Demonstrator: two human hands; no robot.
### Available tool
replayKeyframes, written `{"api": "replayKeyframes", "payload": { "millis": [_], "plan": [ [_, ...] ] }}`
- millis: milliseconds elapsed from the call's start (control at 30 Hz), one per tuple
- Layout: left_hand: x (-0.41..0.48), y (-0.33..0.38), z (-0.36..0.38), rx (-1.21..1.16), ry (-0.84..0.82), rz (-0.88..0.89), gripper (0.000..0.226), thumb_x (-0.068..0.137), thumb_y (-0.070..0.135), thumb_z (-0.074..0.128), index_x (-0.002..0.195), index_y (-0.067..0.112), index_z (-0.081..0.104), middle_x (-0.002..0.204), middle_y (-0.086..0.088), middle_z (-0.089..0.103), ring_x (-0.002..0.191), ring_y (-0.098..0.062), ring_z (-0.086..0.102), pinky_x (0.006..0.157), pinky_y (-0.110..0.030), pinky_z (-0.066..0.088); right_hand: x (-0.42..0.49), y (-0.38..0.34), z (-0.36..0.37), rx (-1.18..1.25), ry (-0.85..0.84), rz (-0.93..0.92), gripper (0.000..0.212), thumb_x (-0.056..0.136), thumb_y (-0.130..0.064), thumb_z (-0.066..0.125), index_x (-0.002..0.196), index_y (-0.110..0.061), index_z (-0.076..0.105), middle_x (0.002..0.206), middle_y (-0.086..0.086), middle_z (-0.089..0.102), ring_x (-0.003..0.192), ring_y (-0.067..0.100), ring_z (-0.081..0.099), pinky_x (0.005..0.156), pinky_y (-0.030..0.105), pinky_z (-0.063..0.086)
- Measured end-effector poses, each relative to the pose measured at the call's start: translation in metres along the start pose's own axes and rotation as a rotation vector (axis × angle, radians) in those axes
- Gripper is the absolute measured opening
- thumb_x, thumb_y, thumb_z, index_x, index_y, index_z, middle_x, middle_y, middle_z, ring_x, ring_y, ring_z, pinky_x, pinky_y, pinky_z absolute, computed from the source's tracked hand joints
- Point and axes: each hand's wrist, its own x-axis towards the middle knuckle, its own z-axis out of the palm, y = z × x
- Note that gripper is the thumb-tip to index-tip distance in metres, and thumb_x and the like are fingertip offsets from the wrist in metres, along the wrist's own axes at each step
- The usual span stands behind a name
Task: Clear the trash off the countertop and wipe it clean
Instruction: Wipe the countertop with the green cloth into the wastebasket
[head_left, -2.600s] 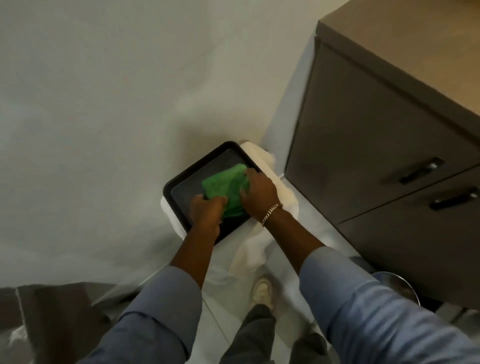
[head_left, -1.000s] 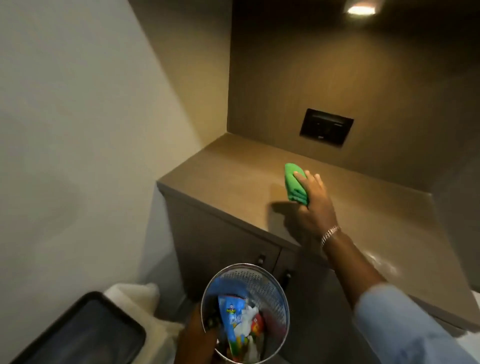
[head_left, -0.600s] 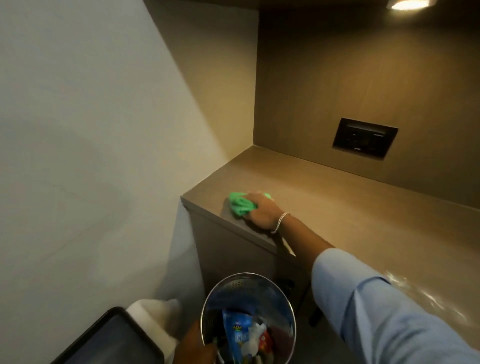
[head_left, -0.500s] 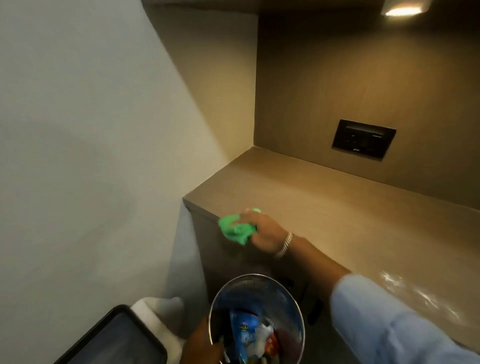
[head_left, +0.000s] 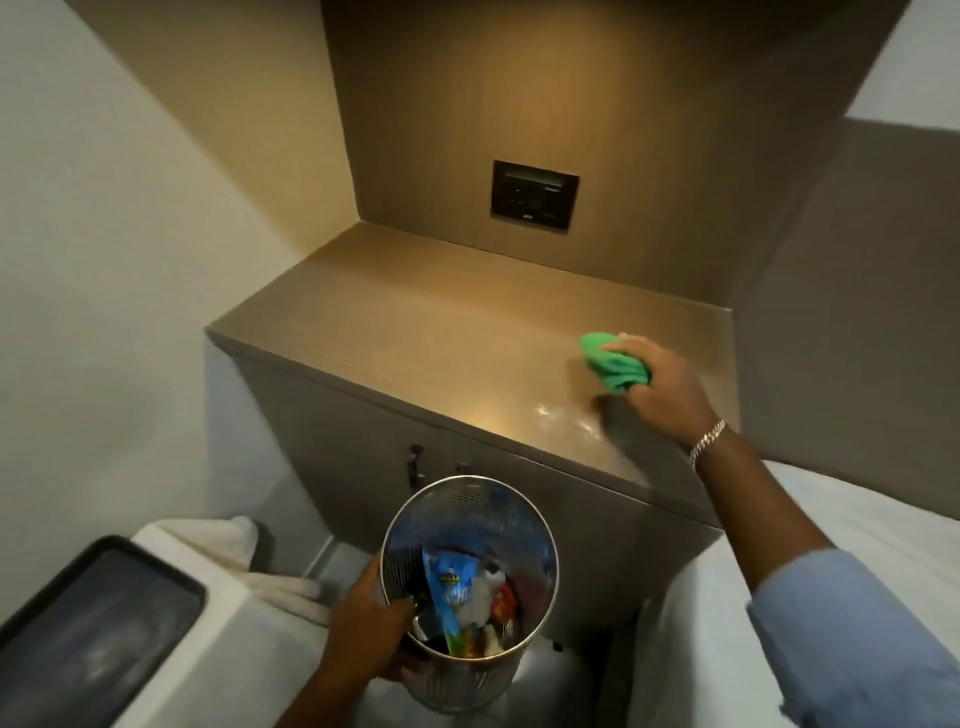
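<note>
Because the wrappers are already collected, my left hand (head_left: 371, 631) hooks its fingers over the rim of the metal bin (head_left: 467, 587), keeping it close below the countertop (head_left: 395, 332); farther out, my right hand (head_left: 667, 387) bunches the green cloth (head_left: 613, 364) under curled fingers, pressing it beside a wet smear (head_left: 563, 418).

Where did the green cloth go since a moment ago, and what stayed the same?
The right hand swept the green cloth from the countertop's left front corner across to its right side, always gripping it. The left hand kept holding the metal bin by its rim, trash still inside. The black tray stayed low on the left.
</note>
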Motion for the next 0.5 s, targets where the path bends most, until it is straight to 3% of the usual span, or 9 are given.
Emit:
{"api": "replayKeyframes", "payload": {
  "millis": [67,133,167,233,400,500],
  "plan": [
    [-0.001,-0.001,0.02,-0.01,0.016,-0.023,0.022,0.091,0.029,0.057,0.113,0.035,0.056,0.1,-0.009,0.075,0.089,-0.032,0.073,0.087,-0.053,0.058,0.018,0.041,-0.009,-0.053,0.006,0.213,0.041,0.078,-0.003,0.057,0.116,-0.015,0.066,0.127,0.017,0.065,0.116,0.036,0.058,0.101,0.041,0.046],
    [-0.002,-0.003,0.039,-0.061,0.019,-0.063,0.013,0.092,0.032,0.057,0.103,0.036,0.059,0.088,-0.01,0.077,0.077,-0.031,0.076,0.078,-0.052,0.061,0.027,0.055,-0.004,-0.088,-0.049,0.325,0.029,0.083,-0.028,0.058,0.108,-0.018,0.067,0.116,0.015,0.069,0.104,0.037,0.062,0.094,0.044,0.051],
    [-0.004,-0.004,0.048,-0.092,0.022,-0.085,0.008,0.092,0.035,0.057,0.1,0.035,0.058,0.08,-0.012,0.078,0.069,-0.032,0.076,0.071,-0.05,0.063,0.033,0.054,0.003,-0.091,-0.088,0.322,0.034,0.082,-0.04,0.057,0.106,-0.018,0.066,0.111,0.014,0.07,0.1,0.036,0.062,0.092,0.045,0.051],
    [-0.008,-0.001,0.062,-0.134,0.02,-0.11,0.011,0.091,0.04,0.058,0.099,0.034,0.057,0.072,-0.013,0.078,0.061,-0.033,0.076,0.058,-0.044,0.064,0.043,0.038,0.024,-0.068,-0.156,0.238,0.037,0.08,-0.048,0.054,0.103,-0.02,0.064,0.105,0.011,0.068,0.095,0.033,0.061,0.091,0.047,0.051],
    [-0.014,0.011,0.079,-0.093,0.001,-0.056,0.018,0.094,0.022,0.052,0.109,0.032,0.052,0.067,-0.013,0.078,0.058,-0.035,0.075,0.055,-0.044,0.063,0.02,-0.011,0.055,-0.086,-0.398,-0.067,0.023,0.085,-0.027,0.057,0.105,-0.019,0.065,0.11,0.013,0.067,0.102,0.031,0.058,0.099,0.046,0.044],
    [-0.013,0.015,0.08,-0.066,-0.004,-0.05,0.032,0.094,0.012,0.048,0.113,0.037,0.045,0.064,-0.014,0.077,0.055,-0.034,0.074,0.05,-0.039,0.062,-0.036,-0.023,0.058,-0.141,-0.451,-0.21,0.04,0.081,-0.02,0.06,0.121,-0.019,0.059,0.125,0.011,0.06,0.116,0.031,0.051,0.102,0.048,0.042]
  ]
}}
